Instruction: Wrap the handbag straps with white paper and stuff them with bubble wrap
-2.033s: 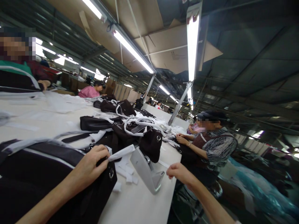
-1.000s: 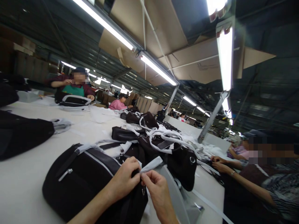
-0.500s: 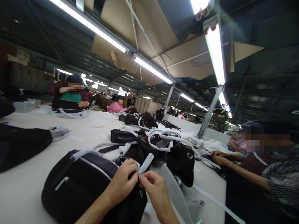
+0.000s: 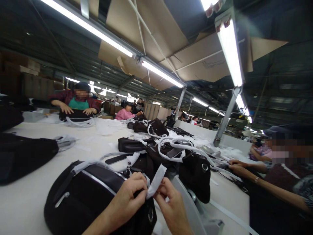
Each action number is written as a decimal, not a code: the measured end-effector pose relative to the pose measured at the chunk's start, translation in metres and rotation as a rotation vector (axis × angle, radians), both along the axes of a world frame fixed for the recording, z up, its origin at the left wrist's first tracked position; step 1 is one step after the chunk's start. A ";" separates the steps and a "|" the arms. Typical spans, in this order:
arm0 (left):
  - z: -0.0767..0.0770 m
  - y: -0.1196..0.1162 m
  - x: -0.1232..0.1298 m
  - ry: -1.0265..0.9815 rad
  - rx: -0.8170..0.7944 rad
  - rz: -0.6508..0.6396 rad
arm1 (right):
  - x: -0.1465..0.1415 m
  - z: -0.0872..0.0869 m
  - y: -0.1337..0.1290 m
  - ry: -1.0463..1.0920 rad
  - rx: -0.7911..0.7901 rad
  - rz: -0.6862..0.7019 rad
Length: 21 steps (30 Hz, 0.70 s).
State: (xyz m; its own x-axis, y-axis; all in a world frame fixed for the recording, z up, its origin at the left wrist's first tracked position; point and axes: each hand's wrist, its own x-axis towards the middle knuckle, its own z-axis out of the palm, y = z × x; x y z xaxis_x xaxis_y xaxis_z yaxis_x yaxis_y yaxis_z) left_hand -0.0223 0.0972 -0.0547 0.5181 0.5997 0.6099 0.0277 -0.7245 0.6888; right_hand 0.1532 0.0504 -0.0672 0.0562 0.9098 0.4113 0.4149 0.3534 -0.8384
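Our left and right fingers pinch a white strip, the left hand seemingly steadying it for the right hand. The bag lies beneath on the pale tabletop, near heaped bags; lamps hang overhead, co-workers around.

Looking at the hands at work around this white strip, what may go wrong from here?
The white strip sits at the fingertips of the left hand and right hand; being thin, it might crease or slip. The right hand is close to the grey stand and could bump it. The long pale strip reaches the edge of the table, so it might snag.
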 end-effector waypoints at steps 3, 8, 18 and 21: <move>-0.002 -0.002 -0.002 -0.021 -0.006 -0.022 | 0.000 -0.021 0.008 0.003 0.124 -0.013; -0.009 0.000 0.003 -0.056 -0.021 0.044 | 0.001 -0.047 0.020 0.099 0.245 -0.120; -0.013 -0.006 0.003 -0.063 0.040 0.101 | -0.005 -0.055 0.024 0.190 0.314 -0.310; -0.014 -0.008 0.001 -0.053 0.072 0.094 | 0.000 -0.048 0.025 0.116 0.310 -0.291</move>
